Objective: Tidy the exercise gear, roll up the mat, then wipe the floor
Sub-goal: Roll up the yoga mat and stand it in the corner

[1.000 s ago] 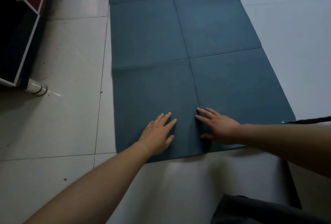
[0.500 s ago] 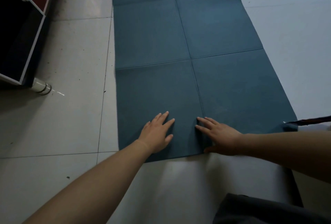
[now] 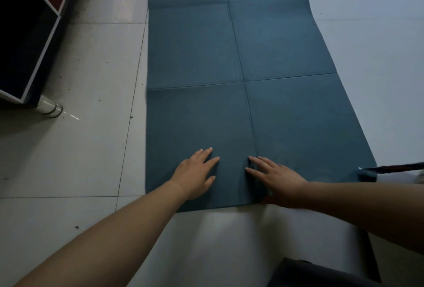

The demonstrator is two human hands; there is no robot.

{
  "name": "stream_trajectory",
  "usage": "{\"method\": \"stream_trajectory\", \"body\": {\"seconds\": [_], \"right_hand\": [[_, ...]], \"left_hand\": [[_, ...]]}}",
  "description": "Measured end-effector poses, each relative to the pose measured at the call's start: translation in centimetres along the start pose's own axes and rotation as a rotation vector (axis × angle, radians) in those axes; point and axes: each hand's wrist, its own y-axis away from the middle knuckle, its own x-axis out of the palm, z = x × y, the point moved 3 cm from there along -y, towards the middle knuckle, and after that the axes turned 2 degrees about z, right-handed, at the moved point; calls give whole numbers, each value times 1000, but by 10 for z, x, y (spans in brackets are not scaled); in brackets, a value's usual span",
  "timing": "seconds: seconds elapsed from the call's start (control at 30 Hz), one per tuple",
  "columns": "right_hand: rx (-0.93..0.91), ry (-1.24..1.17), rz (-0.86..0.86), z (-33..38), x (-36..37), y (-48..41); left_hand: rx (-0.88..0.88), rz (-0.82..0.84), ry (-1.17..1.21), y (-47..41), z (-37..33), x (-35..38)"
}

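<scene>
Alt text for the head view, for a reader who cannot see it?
The person's left hand and right hand rest flat on the near end of a dark teal mat lying unrolled on a pale tiled floor. A dark cabinet stands at the left.

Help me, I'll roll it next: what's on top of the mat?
The left hand and right hand rest flat, fingers straight, near the close edge of the mat. Its far end is out of frame; the right forearm hides part of that edge.
</scene>
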Motion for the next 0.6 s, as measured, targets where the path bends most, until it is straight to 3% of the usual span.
{"method": "stream_trajectory", "body": {"seconds": [0.6], "right_hand": [[-16, -33, -18, 9, -7, 7]], "left_hand": [[20, 43, 28, 6, -2, -8]]}}
